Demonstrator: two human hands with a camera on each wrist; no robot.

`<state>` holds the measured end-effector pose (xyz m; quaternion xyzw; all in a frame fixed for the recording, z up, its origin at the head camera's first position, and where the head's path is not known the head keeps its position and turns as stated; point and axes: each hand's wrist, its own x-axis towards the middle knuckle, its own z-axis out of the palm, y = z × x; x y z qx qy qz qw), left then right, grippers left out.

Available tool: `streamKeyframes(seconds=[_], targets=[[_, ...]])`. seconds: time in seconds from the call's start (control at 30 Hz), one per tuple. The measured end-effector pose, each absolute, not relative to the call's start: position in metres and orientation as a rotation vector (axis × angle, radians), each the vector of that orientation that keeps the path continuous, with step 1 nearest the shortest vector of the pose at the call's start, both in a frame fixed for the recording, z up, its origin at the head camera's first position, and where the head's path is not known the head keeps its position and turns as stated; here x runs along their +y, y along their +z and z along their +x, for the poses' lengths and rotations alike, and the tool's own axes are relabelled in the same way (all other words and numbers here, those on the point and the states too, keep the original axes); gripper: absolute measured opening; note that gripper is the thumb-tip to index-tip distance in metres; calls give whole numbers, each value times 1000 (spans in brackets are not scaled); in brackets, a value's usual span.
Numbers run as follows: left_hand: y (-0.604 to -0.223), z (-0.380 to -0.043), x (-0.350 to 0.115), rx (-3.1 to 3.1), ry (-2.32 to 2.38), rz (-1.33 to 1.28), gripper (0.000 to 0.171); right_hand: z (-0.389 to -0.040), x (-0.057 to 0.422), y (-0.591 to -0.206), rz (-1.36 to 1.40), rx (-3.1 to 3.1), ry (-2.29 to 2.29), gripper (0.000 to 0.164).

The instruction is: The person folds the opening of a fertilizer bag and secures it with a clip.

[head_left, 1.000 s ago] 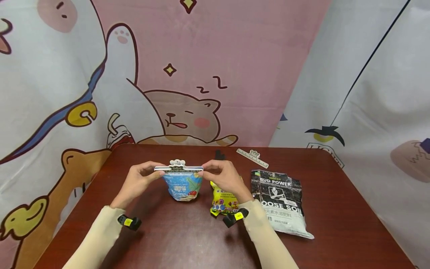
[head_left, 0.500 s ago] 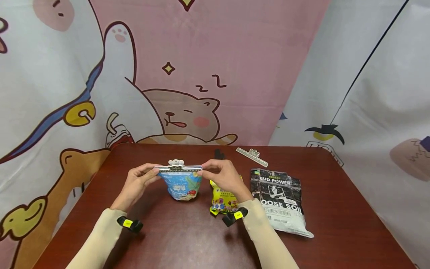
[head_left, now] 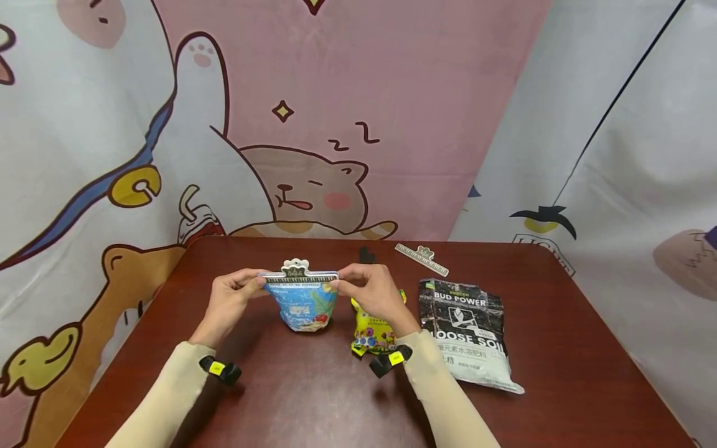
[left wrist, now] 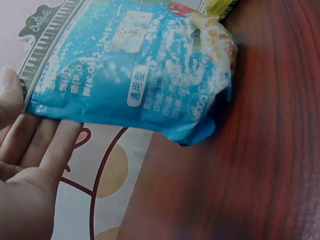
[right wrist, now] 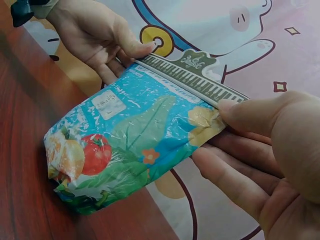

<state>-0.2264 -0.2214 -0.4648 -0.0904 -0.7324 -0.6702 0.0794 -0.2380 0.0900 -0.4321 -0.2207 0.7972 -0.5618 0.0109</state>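
Observation:
A blue fertilizer bag [head_left: 303,309] with printed vegetables is closed along its top by a wide clip [head_left: 297,277] patterned like piano keys. My left hand [head_left: 228,301] pinches the clip's left end, thumb in front and fingers behind. At the other end, my right hand [head_left: 378,296] grips the clip and the bag's top corner between thumb and fingers. In the right wrist view the clip's scrolled handle [right wrist: 196,61] sticks up from the middle. The bag's lower end is close to the table; whether it touches is unclear.
A yellow flowered packet [head_left: 372,334] lies partly behind the right hand. Farther right is a black-and-white soil bag [head_left: 466,336]. A second piano-key clip [head_left: 421,259] lies near the table's back edge, beside a small black object [head_left: 366,256].
The clip has tilted so that more of its keyboard face and handle show. My left fingers have shifted slightly outward along its left end. Both hands keep their hold.

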Motion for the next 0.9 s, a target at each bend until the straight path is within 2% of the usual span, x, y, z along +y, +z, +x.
streamKeyframes(seconds=[0.5,0.9], targets=[[-449,-234,-223,-2330,-1897,-97,37,-237,78,-441,-468,2187,-1959,23],[-455,-243,-228,-2500,-1876,59,40,-254,67,-460,-242,1993,-2004,29]])
